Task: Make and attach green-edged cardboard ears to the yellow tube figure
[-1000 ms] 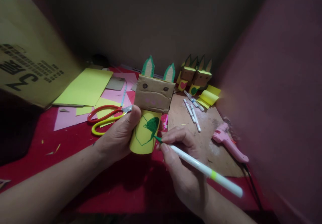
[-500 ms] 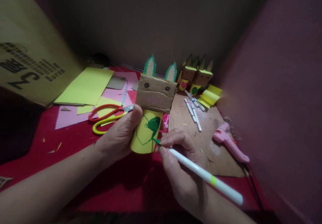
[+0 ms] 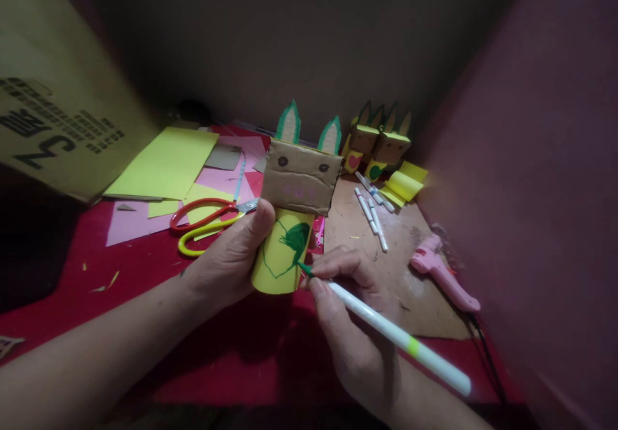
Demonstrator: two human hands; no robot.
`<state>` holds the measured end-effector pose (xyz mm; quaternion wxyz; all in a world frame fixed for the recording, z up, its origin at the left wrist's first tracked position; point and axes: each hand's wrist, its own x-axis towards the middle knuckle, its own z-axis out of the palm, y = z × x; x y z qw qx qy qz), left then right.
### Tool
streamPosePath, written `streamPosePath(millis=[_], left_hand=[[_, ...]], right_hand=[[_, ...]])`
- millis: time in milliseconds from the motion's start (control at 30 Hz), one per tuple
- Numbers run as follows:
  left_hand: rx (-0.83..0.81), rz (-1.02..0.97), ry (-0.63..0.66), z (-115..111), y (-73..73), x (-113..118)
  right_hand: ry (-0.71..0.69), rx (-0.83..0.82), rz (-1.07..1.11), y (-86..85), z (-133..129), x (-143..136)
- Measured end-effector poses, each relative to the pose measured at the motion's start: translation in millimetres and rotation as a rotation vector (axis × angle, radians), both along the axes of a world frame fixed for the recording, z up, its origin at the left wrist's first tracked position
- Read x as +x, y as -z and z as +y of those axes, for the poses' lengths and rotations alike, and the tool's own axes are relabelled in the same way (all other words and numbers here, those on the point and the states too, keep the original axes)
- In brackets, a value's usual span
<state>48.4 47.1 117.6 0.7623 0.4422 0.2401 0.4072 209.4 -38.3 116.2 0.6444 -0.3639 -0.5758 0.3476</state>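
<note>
A cardboard animal figure [image 3: 300,179] stands upright in my left hand [image 3: 236,250], whose thumb presses the side of its yellow paper tube body [image 3: 275,274]. The boxy brown head has two drawn eyes, a faint pink snout mark and two green-edged ears. On the tube is a green heart-like outline, partly filled in at its upper right. My right hand [image 3: 352,314] is closed round a white marker [image 3: 386,328] with a green tip, which meets the outline's right edge. My left fingers are hidden behind the tube.
Scissors [image 3: 207,224] with red and yellow handles lie on paper sheets at left, near a large cardboard box [image 3: 53,95]. To the right, several markers [image 3: 371,214] and a pink glue gun [image 3: 444,275] rest on a cardboard sheet [image 3: 425,317]. Similar figures [image 3: 381,143] stand behind.
The marker and my right hand have shifted slightly right and up along the outline's right edge. The figure has barely moved in my left hand.
</note>
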Motion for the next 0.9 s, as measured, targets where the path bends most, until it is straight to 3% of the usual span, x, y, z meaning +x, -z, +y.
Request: streamPosePath(millis=[167,400,733,900], left_hand=[[-0.009,0.008,0.006,-0.3,-0.2,-1.3],[-0.013,0.0,0.002,0.5,-0.1,2.0],[-0.013,0.026,0.005,-2.7,-4.2,2.1],[-0.003,0.027,-0.014,-2.1,-4.6,2.8]], right_hand=[[0.029,0.026,-0.046,0.2,0.7,-0.5],[-0.008,-0.006,0.05,-1.3,0.1,-1.8],[0.044,0.047,-0.061,1.5,-1.1,-0.7],[-0.002,0.036,-0.088,3.1,-4.0,-0.5]])
